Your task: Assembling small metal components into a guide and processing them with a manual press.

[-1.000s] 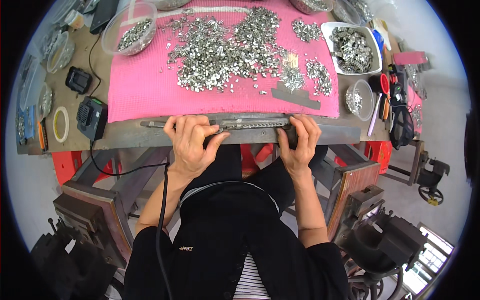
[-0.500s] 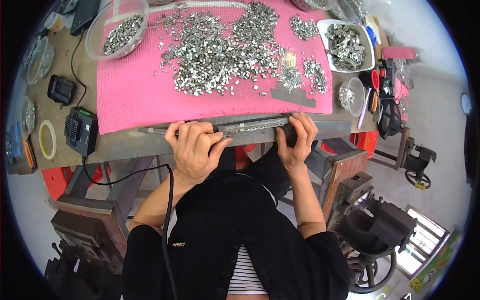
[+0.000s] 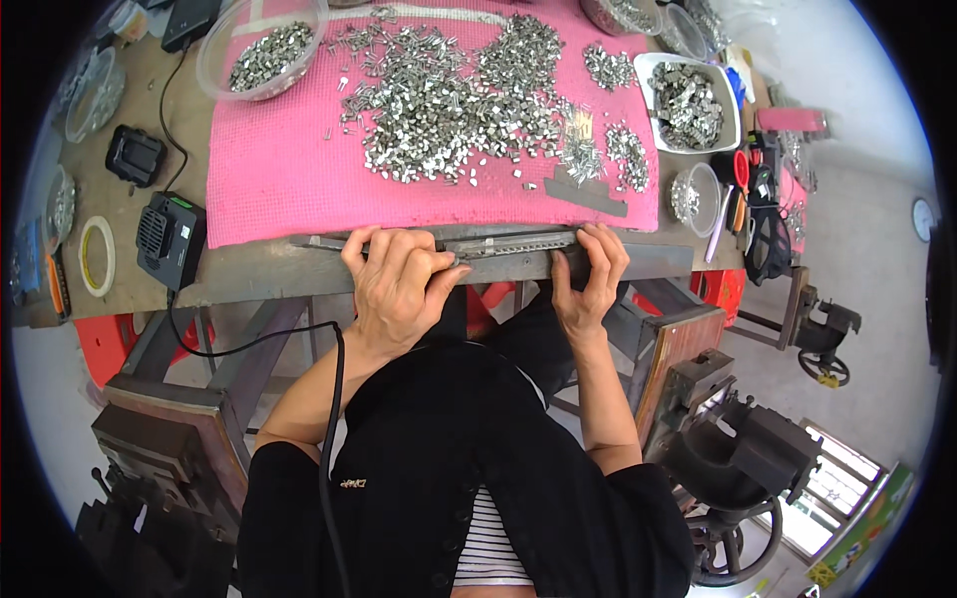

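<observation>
Bar [image 3: 513, 245] lay along the counter's [image 3: 234, 279] near edge, running 9 to 3 o'clock. From bar: pink mat [image 3: 284, 174] at 12, loose metal bits [image 3: 449, 125] heaped on it at 11. Grey strip [image 3: 586, 196] flat on mat at 2, near. White dish [image 3: 688, 149] of metal parts farther off at 2, small tub [image 3: 712, 201] between 2 and 3. Big tub [image 3: 211, 70] at 10. Black box [image 3: 169, 239] at 9, tape ring [image 3: 85, 261] beyond it. Cable [image 3: 259, 349] ran from box across left forearm.

Left hand [image 3: 399, 284]: knuckles up, fingers curled and clamped on bar's 9 o'clock side, thumb toward 1. Right hand [image 3: 590, 279]: clamped on 3 o'clock end, fingers over top, thumb nearer body; exact contact hidden. Both forearms reached toward 12, elbows bent.
</observation>
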Available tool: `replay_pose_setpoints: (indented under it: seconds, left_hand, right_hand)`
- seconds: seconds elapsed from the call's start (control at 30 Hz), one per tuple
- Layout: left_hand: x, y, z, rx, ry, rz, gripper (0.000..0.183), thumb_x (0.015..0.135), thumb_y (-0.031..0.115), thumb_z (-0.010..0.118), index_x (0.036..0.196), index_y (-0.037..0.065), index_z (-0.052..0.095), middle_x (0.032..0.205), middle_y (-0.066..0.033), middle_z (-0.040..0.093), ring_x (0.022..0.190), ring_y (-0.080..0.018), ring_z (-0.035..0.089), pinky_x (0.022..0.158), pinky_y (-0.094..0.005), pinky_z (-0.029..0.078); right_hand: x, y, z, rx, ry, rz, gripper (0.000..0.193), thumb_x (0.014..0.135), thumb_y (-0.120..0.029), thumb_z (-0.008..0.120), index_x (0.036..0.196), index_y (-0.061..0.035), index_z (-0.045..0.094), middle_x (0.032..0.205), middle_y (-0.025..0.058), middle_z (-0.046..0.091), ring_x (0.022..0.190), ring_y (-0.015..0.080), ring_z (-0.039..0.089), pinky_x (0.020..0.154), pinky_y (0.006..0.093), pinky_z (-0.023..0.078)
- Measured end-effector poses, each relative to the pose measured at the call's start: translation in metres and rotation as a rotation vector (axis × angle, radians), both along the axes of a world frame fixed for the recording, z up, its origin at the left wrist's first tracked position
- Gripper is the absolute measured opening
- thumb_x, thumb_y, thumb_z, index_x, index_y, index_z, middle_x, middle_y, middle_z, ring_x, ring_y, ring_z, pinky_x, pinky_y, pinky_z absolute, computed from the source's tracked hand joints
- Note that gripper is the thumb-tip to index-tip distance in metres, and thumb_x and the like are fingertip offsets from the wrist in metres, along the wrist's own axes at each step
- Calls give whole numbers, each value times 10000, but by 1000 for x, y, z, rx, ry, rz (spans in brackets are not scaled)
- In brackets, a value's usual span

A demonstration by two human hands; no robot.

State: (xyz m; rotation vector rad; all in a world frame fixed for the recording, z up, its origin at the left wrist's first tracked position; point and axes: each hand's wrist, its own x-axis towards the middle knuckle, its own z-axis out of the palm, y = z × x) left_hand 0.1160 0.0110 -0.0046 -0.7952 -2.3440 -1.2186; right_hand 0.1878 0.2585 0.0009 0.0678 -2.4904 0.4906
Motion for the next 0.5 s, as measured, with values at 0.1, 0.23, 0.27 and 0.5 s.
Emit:
replay_pose_setpoints:
  seconds: [0.1, 0.23, 0.27, 0.5]
  left_hand:
    - [-5, -1, 6, -26, -24, 0, 313, 751, 206, 865, 925, 114, 621, 934, -29, 607, 882, -229, 564, 970, -435, 316]
    - [-16, 0, 13, -75, -36, 55, 297, 788, 219, 833, 963, 80, 637, 975, -56, 603, 950, -256, 554, 975, -448, 317]
    - [-16, 2, 15, -88, -51, 67, 285, 800, 219, 821, 973, 77, 645, 1015, -62, 619, 990, -261, 555, 989, -456, 317]
    - [-29, 30, 37, -138, 88, 36, 226, 869, 172, 741, 1088, 129, 706, 1177, -8, 668, 1146, -258, 558, 1082, -587, 257]
  right_hand:
    - [-3, 1, 10, -6, -45, 20, 503, 776, 14, 785, 1248, -24, 614, 1223, 155, 613, 1171, 371, 571, 1006, 457, 459]
    - [-18, 7, 31, -46, -219, 121, 502, 825, -37, 765, 1301, -52, 609, 1191, 135, 612, 1073, 335, 562, 940, 444, 451]
    - [-19, 11, 35, -51, -205, 127, 502, 825, -37, 765, 1301, -52, 609, 1191, 135, 612, 1073, 335, 562, 940, 444, 451]
    - [-49, 25, 46, -178, -244, 222, 248, 856, -98, 756, 1091, -47, 697, 926, 75, 642, 888, 257, 603, 836, 391, 418]
